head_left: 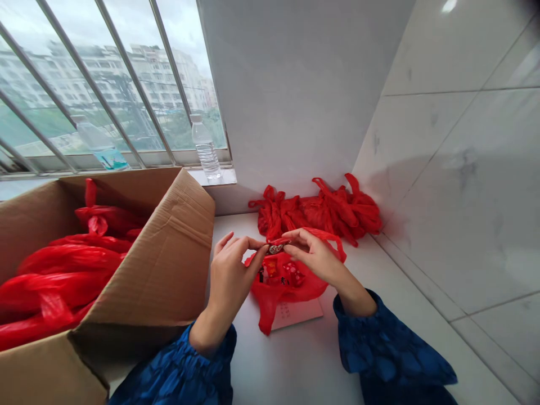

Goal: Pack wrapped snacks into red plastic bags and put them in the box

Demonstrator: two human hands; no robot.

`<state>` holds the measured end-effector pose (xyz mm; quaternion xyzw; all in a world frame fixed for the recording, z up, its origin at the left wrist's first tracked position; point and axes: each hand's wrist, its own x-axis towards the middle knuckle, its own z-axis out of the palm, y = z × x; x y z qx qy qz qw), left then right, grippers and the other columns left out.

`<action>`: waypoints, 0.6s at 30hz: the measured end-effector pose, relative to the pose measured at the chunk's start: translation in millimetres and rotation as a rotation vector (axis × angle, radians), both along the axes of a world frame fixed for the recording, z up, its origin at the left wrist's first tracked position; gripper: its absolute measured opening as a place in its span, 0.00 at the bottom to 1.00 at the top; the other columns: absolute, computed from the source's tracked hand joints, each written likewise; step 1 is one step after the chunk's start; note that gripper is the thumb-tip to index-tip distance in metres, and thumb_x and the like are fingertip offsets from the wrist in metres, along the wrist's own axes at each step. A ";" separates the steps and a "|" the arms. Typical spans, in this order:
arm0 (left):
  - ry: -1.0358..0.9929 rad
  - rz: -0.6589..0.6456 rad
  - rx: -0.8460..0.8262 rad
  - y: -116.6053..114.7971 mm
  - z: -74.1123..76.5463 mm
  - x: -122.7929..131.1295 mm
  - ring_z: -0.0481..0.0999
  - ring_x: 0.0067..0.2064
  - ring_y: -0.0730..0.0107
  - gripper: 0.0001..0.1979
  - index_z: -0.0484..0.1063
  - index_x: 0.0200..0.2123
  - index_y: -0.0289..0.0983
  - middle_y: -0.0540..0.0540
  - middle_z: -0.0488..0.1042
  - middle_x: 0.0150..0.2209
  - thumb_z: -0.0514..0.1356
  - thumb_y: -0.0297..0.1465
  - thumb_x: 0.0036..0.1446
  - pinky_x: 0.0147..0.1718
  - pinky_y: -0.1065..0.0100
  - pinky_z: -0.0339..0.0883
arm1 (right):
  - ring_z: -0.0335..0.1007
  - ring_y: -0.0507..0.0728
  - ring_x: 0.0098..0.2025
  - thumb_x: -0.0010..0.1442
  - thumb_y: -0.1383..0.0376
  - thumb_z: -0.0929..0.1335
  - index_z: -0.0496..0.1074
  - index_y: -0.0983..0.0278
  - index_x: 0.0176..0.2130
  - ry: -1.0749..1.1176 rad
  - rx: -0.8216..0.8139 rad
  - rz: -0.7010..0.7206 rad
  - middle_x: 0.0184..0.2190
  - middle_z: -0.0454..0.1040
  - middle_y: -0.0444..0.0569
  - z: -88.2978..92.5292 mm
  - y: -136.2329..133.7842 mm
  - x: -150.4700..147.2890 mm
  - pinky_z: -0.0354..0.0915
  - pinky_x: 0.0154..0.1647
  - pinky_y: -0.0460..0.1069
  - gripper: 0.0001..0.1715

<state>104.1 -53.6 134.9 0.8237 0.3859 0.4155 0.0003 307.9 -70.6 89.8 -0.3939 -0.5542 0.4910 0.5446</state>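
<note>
Your left hand and right hand meet over a white counter, fingertips together, pinching a small round patterned item and the red handle of a red plastic bag; the bag lies just below your hands, on a pink card, with printed packets showing inside; a bundle of red bags sits against the far wall; on your left, an open cardboard box holds more red bags; a water bottle stands on the windowsill beyond.
</note>
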 end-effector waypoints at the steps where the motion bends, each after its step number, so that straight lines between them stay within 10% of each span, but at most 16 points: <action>1: 0.009 0.020 0.073 -1.4 0.1 1.5 0.78 0.36 0.69 0.05 0.73 0.33 0.40 0.55 0.80 0.32 0.63 0.32 0.63 0.60 0.54 0.59 | 0.73 0.59 0.51 0.61 0.51 0.71 0.71 0.59 0.46 -0.003 -0.035 -0.007 0.46 0.76 0.49 0.8 -0.9 -2.1 0.72 0.46 0.53 0.19; 10: 0.246 -0.203 0.071 -17.3 2.3 17.7 0.77 0.43 0.65 0.06 0.77 0.37 0.43 0.50 0.80 0.40 0.60 0.34 0.66 0.61 0.53 0.58 | 0.73 0.57 0.50 0.66 0.52 0.67 0.61 0.52 0.65 0.206 -0.175 0.143 0.50 0.74 0.47 0.3 -4.4 -5.3 0.73 0.45 0.51 0.30; 18: 0.090 -0.092 -0.233 -4.4 0.4 6.4 0.77 0.43 0.63 0.12 0.74 0.51 0.40 0.45 0.78 0.43 0.57 0.37 0.68 0.43 0.62 0.68 | 0.73 0.56 0.52 0.65 0.59 0.70 0.38 0.58 0.73 0.096 -0.133 0.361 0.51 0.74 0.52 -0.3 -10.8 -0.4 0.67 0.55 0.54 0.51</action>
